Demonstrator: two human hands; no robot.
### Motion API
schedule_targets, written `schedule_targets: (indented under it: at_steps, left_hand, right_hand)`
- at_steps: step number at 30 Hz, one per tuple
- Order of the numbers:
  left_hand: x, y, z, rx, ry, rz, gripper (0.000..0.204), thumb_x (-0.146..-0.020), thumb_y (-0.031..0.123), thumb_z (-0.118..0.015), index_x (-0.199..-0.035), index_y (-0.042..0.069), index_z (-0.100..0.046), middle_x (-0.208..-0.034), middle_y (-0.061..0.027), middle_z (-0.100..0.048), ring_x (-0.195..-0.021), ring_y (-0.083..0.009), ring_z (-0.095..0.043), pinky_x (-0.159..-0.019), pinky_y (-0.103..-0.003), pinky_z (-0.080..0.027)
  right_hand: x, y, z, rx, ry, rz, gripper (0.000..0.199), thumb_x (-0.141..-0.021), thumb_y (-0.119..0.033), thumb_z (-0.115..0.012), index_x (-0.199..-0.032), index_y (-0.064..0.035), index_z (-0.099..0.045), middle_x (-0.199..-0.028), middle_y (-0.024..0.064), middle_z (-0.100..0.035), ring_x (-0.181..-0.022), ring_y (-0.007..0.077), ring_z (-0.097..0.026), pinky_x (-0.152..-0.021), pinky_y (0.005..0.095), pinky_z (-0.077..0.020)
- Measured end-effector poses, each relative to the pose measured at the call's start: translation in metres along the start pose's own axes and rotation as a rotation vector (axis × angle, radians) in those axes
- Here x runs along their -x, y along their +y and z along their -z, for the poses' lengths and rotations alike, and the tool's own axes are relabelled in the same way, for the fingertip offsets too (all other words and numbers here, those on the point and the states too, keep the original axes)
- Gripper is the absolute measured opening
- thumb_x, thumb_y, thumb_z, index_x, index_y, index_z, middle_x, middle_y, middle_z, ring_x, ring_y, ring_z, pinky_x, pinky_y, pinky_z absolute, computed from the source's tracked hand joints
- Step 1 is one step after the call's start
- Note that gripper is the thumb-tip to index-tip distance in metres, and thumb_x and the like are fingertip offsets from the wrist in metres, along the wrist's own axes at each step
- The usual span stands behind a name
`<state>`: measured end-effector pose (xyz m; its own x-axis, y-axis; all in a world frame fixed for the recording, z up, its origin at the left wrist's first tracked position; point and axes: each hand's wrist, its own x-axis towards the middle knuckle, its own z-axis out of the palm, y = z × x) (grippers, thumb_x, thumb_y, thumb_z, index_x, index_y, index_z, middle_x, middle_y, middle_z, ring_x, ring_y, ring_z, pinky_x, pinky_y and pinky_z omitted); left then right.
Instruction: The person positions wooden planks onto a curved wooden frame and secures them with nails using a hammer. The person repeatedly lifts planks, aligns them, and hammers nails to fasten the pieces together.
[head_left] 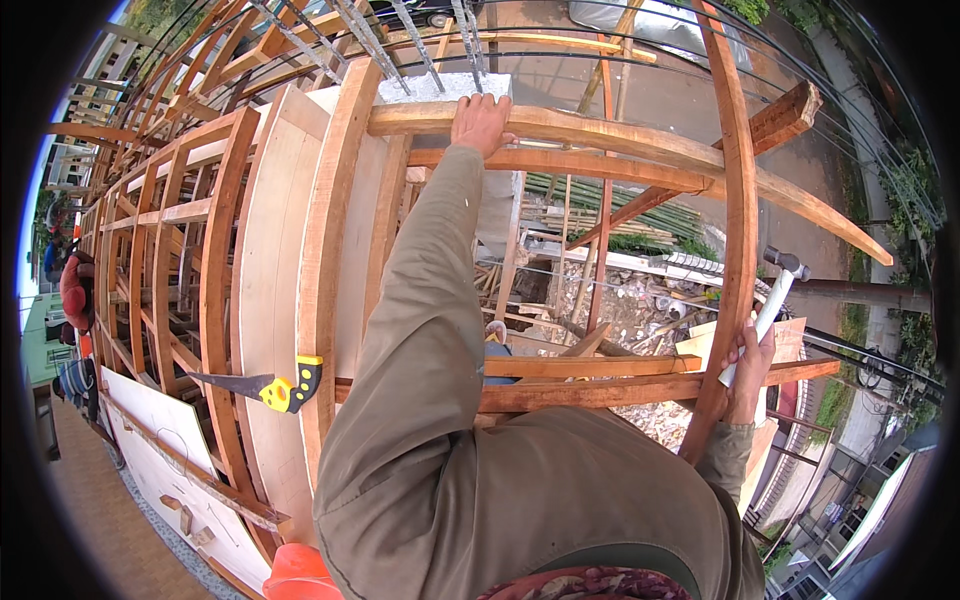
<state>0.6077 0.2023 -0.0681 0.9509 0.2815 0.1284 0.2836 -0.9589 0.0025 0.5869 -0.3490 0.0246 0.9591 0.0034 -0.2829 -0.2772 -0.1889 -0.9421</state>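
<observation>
My left arm reaches forward, and my left hand (pixel 482 123) is wrapped over a long wooden beam (pixel 590 128) beside a concrete column top (pixel 440 88). At the right, my right hand (pixel 750 370) grips a hammer (pixel 768 315) by its pale handle, close to an upright timber (pixel 738 200). The hammer's dark head points away from me. To the left of my left arm, a handsaw (pixel 290 388) with a yellow and black handle lies across the formwork boards, its dark blade pointing left.
Steel bars (pixel 410 45) rise from the column. Plywood formwork (pixel 275 260) and timber framing (pixel 215 220) run along the left, with a person in red (pixel 76 290) beyond. Far below lie rubble (pixel 640 310) and bamboo poles (pixel 640 215). Two timbers (pixel 590 392) cross in front of me.
</observation>
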Motion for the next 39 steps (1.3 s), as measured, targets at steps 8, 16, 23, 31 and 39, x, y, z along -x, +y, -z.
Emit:
schedule_targets:
  at_steps: [8, 16, 23, 31, 39]
  left_hand:
    - [-0.002, 0.004, 0.002, -0.012, -0.003, -0.007, 0.062, -0.077, 0.051, -0.083, -0.118, 0.013, -0.059, -0.111, -0.0101, -0.064, -0.113, -0.0297, -0.058, -0.098, -0.046, -0.04]
    - [0.0, 0.006, 0.003, -0.049, 0.032, -0.034, 0.06, -0.076, 0.049, -0.084, -0.117, 0.012, -0.059, -0.106, -0.0097, -0.065, -0.108, -0.0296, -0.059, -0.094, -0.046, -0.041]
    - [-0.003, 0.007, 0.002, -0.07, 0.021, -0.04, 0.061, -0.076, 0.05, -0.084, -0.118, 0.012, -0.059, -0.107, -0.0104, -0.065, -0.109, -0.0299, -0.059, -0.095, -0.047, -0.042]
    - [-0.003, 0.009, 0.001, -0.071, 0.03, -0.035, 0.063, -0.076, 0.05, -0.084, -0.119, 0.012, -0.059, -0.108, -0.0104, -0.064, -0.11, -0.0304, -0.059, -0.095, -0.047, -0.042]
    - [0.004, 0.009, -0.002, -0.076, 0.086, 0.019, 0.064, -0.075, 0.05, -0.084, -0.121, 0.013, -0.06, -0.116, -0.0131, -0.061, -0.117, -0.0339, -0.053, -0.1, -0.051, -0.041]
  right_hand:
    - [0.001, -0.001, -0.001, -0.059, 0.012, -0.016, 0.044, -0.104, -0.021, -0.058, -0.142, -0.004, -0.045, -0.071, -0.0005, -0.045, -0.046, 0.006, -0.042, -0.037, 0.023, -0.0379]
    - [0.004, -0.019, -0.01, -0.041, 0.016, 0.012, 0.03, -0.101, -0.018, -0.062, -0.126, -0.0037, -0.051, -0.069, -0.0031, -0.047, -0.045, 0.0048, -0.044, -0.036, 0.0224, -0.0385]
    - [0.006, -0.017, -0.007, -0.058, 0.017, 0.005, 0.04, -0.101, -0.017, -0.061, -0.136, -0.0019, -0.048, -0.065, -0.0037, -0.047, -0.044, 0.0048, -0.043, -0.036, 0.0222, -0.0379]
    - [0.003, -0.013, -0.004, -0.052, 0.027, 0.008, 0.035, -0.101, -0.017, -0.061, -0.131, -0.0026, -0.049, -0.066, -0.0036, -0.048, -0.043, 0.005, -0.044, -0.035, 0.0225, -0.0382]
    - [0.0, -0.009, -0.011, -0.056, 0.013, 0.043, 0.031, -0.102, -0.02, -0.062, -0.125, -0.004, -0.05, -0.068, -0.0021, -0.047, -0.046, 0.0046, -0.043, -0.037, 0.0217, -0.0389]
